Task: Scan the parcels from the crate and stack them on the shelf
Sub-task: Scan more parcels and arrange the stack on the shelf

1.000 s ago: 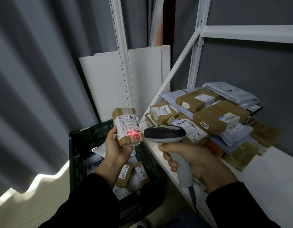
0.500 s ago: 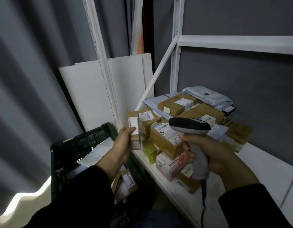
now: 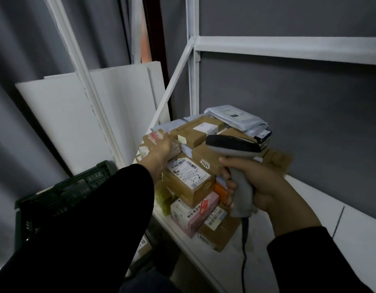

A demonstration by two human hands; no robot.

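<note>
I've got a white shelf (image 3: 356, 229) running along a grey wall (image 3: 288, 113), with a grey curtain (image 3: 24, 102) on the left and white boards (image 3: 66, 123) leaning behind the frame. Near left sits the green crate (image 3: 62, 197), its inside hidden by the dark sleeve (image 3: 87, 229). On the shelf's far left is the pile of parcels (image 3: 189, 180). The left hand (image 3: 161, 149) holds a small parcel (image 3: 154, 138) at the pile's top left corner, fingers curled over it, blurred. The right hand (image 3: 261, 182) has its fingers wrapped round the scanner (image 3: 231, 144), held above the pile.
</note>
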